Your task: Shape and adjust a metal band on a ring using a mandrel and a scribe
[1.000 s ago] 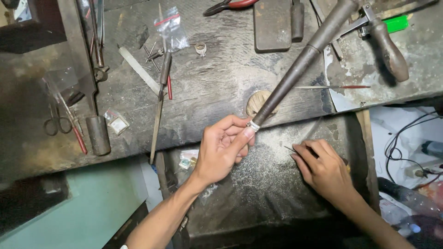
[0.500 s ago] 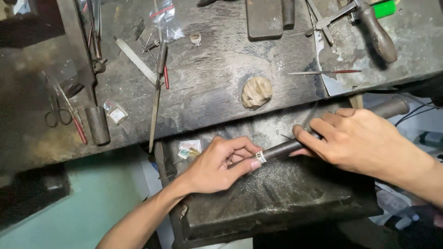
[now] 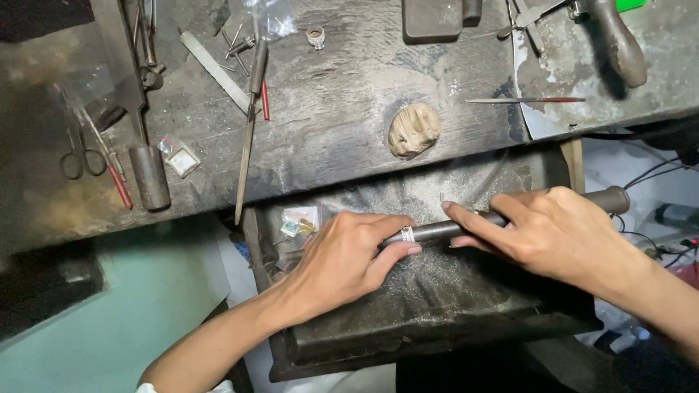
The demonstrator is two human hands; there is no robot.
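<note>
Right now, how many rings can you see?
2. One silver ring sits on the tapered mandrel, by the left hand; another ring lies on the workbench at top. Clutter may hide more.

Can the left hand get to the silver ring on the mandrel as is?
Probably yes. The left hand already has its fingertips at the ring on the mandrel; the right hand grips farther along, leaving it uncovered.

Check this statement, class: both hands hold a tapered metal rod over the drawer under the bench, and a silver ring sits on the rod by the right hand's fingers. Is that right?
Not quite. The ring sits by the left hand, at its fingertips, not the right hand. The head view shows it. The rest stands: both hands hold the rod over the drawer under the bench.
</note>
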